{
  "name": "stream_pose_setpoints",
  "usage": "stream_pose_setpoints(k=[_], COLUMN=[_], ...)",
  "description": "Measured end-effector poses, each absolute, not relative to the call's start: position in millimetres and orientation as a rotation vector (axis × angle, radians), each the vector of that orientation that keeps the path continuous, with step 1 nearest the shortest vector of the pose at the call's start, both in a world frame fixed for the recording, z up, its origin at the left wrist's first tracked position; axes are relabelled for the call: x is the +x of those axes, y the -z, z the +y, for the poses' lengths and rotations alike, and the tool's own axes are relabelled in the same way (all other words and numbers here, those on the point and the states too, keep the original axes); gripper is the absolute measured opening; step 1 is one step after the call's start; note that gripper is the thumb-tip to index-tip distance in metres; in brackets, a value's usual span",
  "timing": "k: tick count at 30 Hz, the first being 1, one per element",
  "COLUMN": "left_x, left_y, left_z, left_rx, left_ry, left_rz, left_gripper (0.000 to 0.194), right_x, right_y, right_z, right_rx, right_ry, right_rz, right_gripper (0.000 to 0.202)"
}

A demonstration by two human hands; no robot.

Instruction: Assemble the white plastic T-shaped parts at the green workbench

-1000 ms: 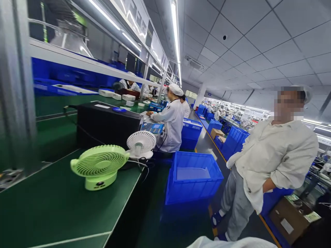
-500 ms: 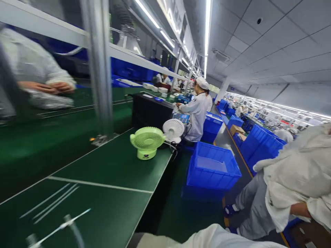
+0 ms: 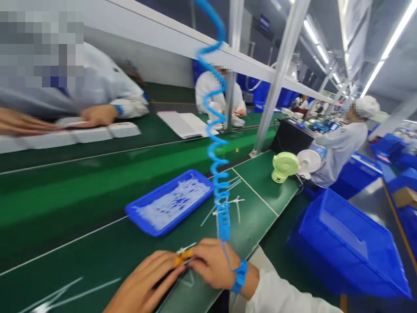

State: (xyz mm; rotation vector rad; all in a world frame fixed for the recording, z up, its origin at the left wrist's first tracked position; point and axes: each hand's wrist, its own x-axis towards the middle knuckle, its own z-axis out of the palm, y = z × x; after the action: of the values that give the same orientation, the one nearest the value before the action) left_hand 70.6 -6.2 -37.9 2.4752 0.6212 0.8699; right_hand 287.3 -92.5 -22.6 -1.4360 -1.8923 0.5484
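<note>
My left hand (image 3: 150, 278) and my right hand (image 3: 211, 261) meet low over the green bench, fingers closed and fingertips nearly touching. Between them shows a thin white strip (image 3: 189, 248) with a small white joint. An orange-yellow bit (image 3: 183, 258) sits at the fingertips; blur hides what it is. My right wrist wears a blue strap (image 3: 240, 276) with a thin cord. Beyond my hands lies a blue tray (image 3: 143, 224) of small whitish parts. Thin white strips with joints (image 3: 237, 200) lie right of it, and more strips (image 3: 65, 291) at the lower left.
A blue coiled cord (image 3: 213, 117) hangs over the bench. A green fan (image 3: 285, 165) and a white fan (image 3: 309, 161) stand at its far end. A blue crate (image 3: 352, 248) is at right. Across the green conveyor, a person's hands (image 3: 99, 116) rest on white boxes (image 3: 124, 129).
The view has swung left, bringing the blue tray, the coiled cord and both my hands into sight. The fans and the crate now appear further right.
</note>
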Motion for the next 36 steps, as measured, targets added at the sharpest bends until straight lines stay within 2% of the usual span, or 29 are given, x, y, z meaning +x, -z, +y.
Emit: stream_pose_setpoints(k=[4,12,18,26,30,36], left_x=[69,73,78,97,105,105], left_y=[31,39,47,48,48,46], left_z=[-11,-11,-8,-20,-30,-30], left_rx=[2.465,2.475,2.462,2.536,2.502,2.379], left_ry=[-0.775,-0.651,-0.696,-0.632,-0.594,-0.594], left_rz=[0.657,0.854,0.92,0.964,0.865,0.848], left_gripper=[0.025,0.015,0.014,0.008,0.007,0.007], right_x=[308,360,355,328,324,323], right_y=[18,27,32,36,34,31], right_z=[-100,-109,-104,-97,-99,-96], right_rx=[-1.483,-1.487,-1.453,-1.444,-1.512,-1.461], right_ry=[-0.608,-0.92,-0.831,-0.996,-0.858,-0.709], right_rz=[-1.826,-1.154,-1.241,-1.322,-1.51,-1.738], right_gripper=[0.017,0.027,0.023,0.017,0.013,0.018])
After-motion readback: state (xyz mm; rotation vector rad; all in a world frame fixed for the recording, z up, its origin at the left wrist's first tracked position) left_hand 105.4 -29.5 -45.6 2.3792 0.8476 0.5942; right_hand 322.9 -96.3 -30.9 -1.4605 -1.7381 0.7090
